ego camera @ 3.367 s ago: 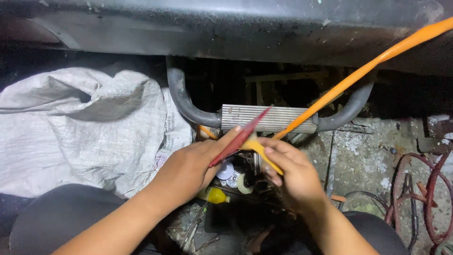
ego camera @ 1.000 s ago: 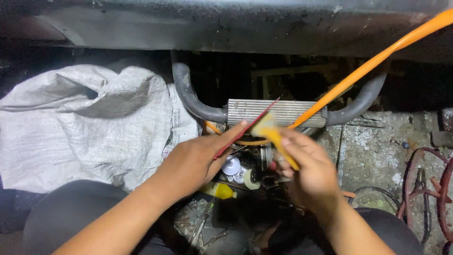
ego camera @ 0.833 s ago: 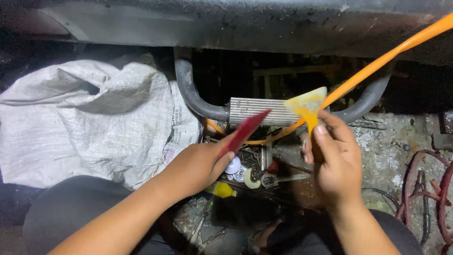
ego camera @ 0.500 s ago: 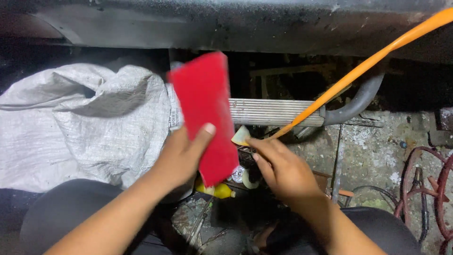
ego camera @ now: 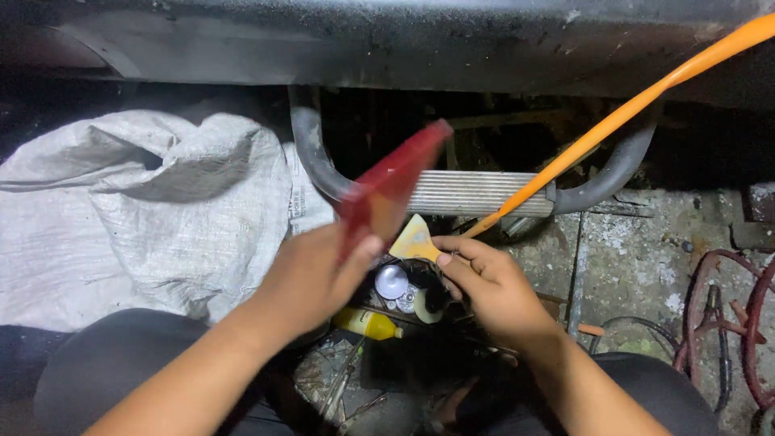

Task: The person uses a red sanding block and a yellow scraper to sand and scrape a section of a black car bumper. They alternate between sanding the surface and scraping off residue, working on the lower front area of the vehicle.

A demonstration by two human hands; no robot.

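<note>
Red flat plastic card (ego camera: 387, 187) in left hand (ego camera: 311, 278), yellow scraper (ego camera: 416, 241) in right hand (ego camera: 492, 287)

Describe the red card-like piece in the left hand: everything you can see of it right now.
The red piece is a flat, thin, roughly rectangular sheet, stiff-looking, perhaps plastic; motion blur hides its surface detail. It is tilted edge-on to the camera, upper corner pointing up and right, in front of the ribbed metal step. The left hand pinches its lower end, thumb on the near face. Nothing else appears to touch it; the right hand and its small yellow scraper sit just beside its lower edge, apart as far as can be told.
</note>
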